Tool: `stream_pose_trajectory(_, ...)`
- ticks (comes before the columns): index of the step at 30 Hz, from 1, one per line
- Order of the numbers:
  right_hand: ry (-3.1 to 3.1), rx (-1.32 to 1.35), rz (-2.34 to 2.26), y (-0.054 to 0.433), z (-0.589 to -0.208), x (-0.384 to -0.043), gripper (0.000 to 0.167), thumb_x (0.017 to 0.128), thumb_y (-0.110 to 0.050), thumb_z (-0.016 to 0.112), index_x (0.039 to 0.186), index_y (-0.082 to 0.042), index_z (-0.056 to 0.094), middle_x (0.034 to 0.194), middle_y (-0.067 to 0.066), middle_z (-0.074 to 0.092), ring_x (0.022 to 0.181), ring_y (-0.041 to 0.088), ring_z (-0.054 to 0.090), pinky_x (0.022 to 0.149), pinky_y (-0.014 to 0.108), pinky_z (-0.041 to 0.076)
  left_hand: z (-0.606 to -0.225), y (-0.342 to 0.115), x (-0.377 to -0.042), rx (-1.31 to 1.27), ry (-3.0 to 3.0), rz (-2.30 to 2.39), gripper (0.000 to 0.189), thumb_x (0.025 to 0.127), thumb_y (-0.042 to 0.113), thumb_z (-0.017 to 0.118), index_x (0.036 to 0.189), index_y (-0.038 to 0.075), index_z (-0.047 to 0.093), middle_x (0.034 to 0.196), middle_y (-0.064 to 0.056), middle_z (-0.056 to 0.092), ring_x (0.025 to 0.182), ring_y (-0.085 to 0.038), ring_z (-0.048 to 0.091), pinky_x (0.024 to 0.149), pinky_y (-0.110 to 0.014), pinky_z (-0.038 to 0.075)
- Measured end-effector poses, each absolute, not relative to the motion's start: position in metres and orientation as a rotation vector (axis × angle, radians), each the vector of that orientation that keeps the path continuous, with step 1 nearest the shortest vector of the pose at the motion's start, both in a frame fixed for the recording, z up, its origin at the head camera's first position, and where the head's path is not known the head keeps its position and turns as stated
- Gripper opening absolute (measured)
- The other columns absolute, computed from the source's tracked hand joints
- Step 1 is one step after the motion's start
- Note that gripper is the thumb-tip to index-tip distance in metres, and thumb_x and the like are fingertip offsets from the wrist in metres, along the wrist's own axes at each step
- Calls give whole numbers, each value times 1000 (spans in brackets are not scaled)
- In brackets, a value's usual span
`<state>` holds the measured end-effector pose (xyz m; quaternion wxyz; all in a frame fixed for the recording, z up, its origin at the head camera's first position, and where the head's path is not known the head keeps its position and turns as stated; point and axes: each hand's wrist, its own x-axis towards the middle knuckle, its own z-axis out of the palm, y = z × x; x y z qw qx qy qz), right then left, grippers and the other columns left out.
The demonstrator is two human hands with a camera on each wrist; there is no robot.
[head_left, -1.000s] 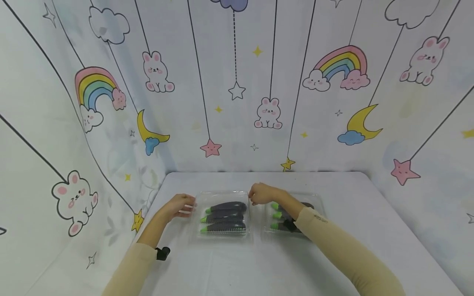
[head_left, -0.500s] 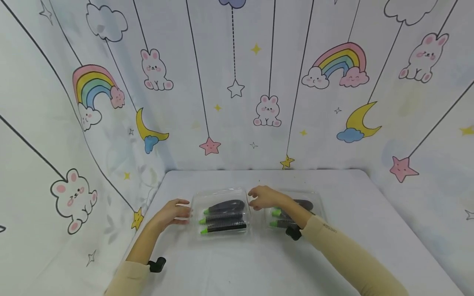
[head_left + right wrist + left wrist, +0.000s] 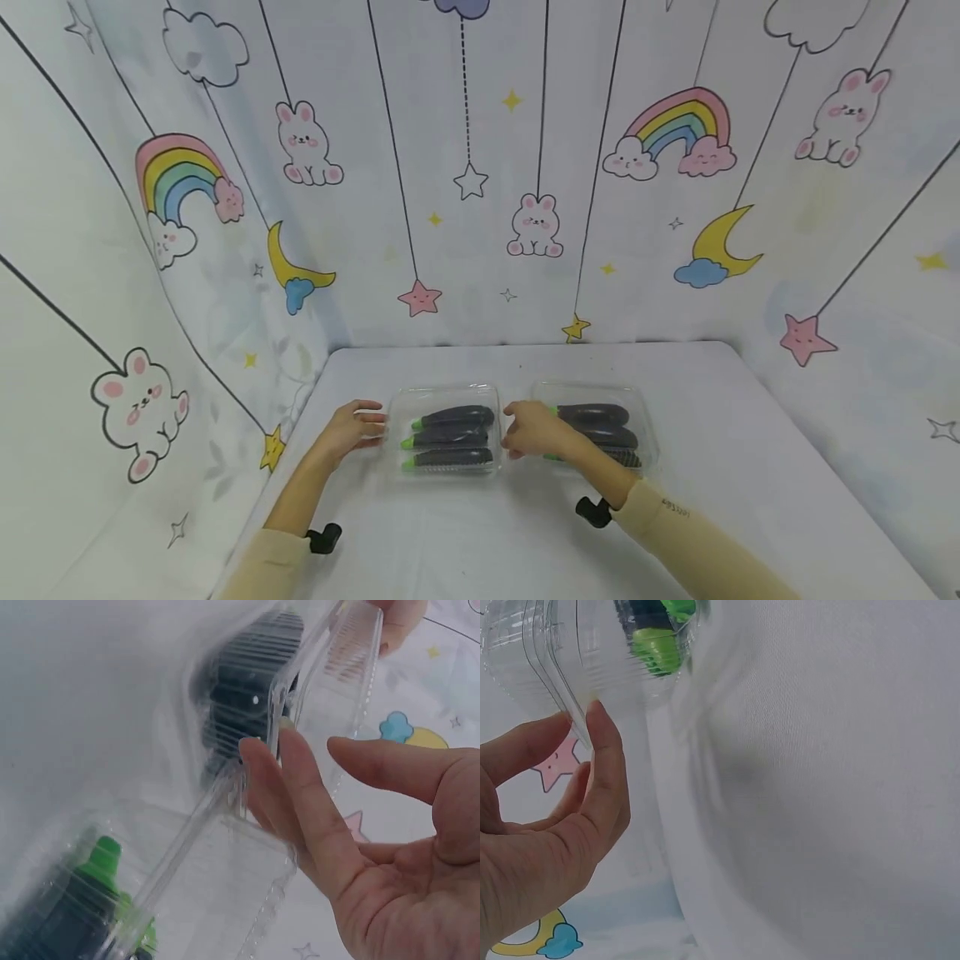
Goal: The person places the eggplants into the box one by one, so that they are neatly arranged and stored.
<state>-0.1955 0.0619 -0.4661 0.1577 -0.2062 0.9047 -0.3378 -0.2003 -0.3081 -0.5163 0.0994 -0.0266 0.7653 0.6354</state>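
A clear plastic box (image 3: 446, 395) holding several dark eggplants (image 3: 453, 437) with green stem ends lies on the white table. At its left side is my left hand (image 3: 351, 433); in the left wrist view, its thumb and forefinger pinch the box's rim (image 3: 571, 724). My right hand (image 3: 536, 429) is at the box's right side. There, the right wrist view has its straight fingertips (image 3: 289, 739) right at the rim, with the thumb held apart. A second clear box (image 3: 647, 433), also with eggplants (image 3: 592, 414), sits to the right, partly hidden behind my right hand and forearm.
The table (image 3: 465, 533) has a white cover and meets a patterned cloth backdrop (image 3: 480, 275) at the back and sides. A black wrist device (image 3: 594, 512) sits under the right wrist, and another wrist device (image 3: 325, 538) by the left.
My right hand has slid from the box's far right corner toward me along its side. The left box, turned slightly half a second ago, now lies straighter. My left hand stays at its left edge.
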Motion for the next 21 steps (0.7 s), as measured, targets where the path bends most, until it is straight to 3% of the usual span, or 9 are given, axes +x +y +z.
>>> stream_pose_trajectory(8,2658,-491,-1019,61,-470,-175,59,90,-6,78,139,16,53,80,2,77,61,12,72,81,44,64,-520,-306,-193,-117,2329,1836,52,99,-3,62,145,-14,41,136,-35,56,113,-35,67,86,-37,64)
stream_pose_trajectory(15,2663,-454,-1140,60,-478,-163,53,89,-3,79,133,18,57,77,8,77,57,12,72,75,43,65,-524,-310,-168,-129,2341,1835,53,98,1,65,144,-12,42,131,-32,59,102,-24,69,86,-42,64)
stream_pose_trajectory(21,2545,-445,-1285,61,-488,-156,42,93,1,71,126,24,59,82,16,77,57,18,73,62,37,65,-530,-308,-151,-139,2297,1862,51,101,2,62,146,-10,42,124,-26,62,100,-25,70,86,-43,64)
